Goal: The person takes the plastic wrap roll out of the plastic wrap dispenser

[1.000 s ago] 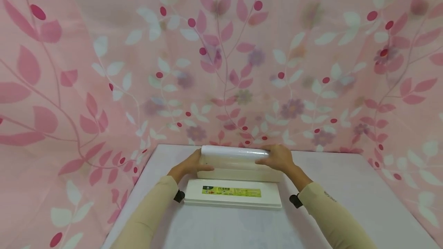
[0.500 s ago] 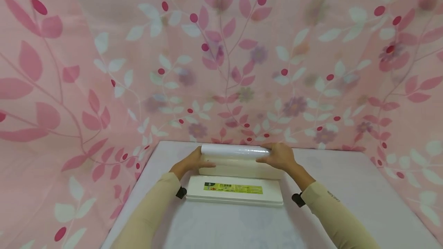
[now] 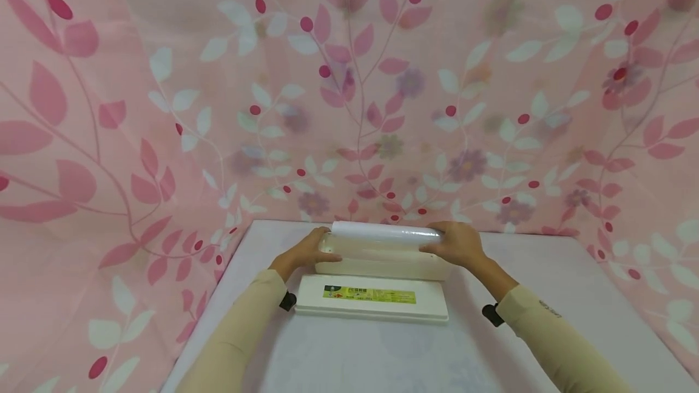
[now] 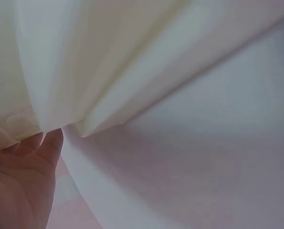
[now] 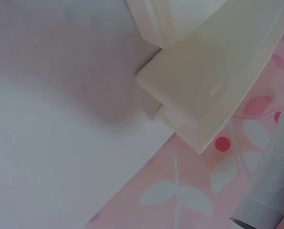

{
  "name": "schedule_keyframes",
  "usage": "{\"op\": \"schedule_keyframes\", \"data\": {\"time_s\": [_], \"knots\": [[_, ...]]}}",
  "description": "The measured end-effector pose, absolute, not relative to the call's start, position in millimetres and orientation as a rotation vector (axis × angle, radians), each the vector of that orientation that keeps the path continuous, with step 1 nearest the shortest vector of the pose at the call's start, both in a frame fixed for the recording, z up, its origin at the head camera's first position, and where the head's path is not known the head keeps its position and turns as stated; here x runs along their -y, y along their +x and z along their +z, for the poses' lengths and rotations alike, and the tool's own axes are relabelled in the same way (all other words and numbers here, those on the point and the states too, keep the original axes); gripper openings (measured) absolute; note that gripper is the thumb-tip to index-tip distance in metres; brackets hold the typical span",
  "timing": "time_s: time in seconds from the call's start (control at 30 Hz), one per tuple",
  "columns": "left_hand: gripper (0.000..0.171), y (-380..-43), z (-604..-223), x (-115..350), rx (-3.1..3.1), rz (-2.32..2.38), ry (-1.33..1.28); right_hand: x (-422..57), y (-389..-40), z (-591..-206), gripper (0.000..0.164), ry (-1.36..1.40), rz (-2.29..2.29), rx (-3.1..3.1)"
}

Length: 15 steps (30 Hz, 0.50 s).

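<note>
A roll of cling film (image 3: 382, 230) lies across the top of a long cream plastic box (image 3: 382, 267), which is tipped up with its hollow side facing away or upward; I cannot tell which. My right hand (image 3: 455, 244) grips the roll's right end. In the right wrist view the roll (image 5: 268, 183) is apart from the box (image 5: 194, 78). My left hand (image 3: 306, 253) holds the box's left end, thumb in front; in the left wrist view the fingertips of that hand (image 4: 22, 176) reach its edge. Right in front lies a flat white lid (image 3: 382, 311) with a yellow-green label (image 3: 368, 294).
A white cloth-covered table (image 3: 349, 356) extends around the box and lid. Pink leaf-patterned fabric (image 3: 349, 108) hangs right behind the table's far edge and along both sides.
The roll and my right hand have shifted right and slightly up, so the roll's left end now stands clear of my left hand. The left hand stays at the box's left end.
</note>
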<state>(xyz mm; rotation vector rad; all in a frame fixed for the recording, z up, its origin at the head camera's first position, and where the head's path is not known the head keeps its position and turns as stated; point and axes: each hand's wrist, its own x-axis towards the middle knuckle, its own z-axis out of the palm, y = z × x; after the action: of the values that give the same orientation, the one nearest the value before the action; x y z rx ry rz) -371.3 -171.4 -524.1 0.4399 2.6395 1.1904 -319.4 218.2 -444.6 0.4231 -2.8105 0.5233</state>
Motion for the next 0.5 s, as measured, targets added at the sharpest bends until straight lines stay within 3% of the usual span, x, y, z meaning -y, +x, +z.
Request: {"op": "schedule_keyframes", "data": {"time_s": [0.5], "knots": [[0.094, -375.2, -527.6, 171.7, -2.647, 1.166, 0.46, -240.2, -306.9, -452.5, 0.059, 0.44, 0.445, 2.699]]}}
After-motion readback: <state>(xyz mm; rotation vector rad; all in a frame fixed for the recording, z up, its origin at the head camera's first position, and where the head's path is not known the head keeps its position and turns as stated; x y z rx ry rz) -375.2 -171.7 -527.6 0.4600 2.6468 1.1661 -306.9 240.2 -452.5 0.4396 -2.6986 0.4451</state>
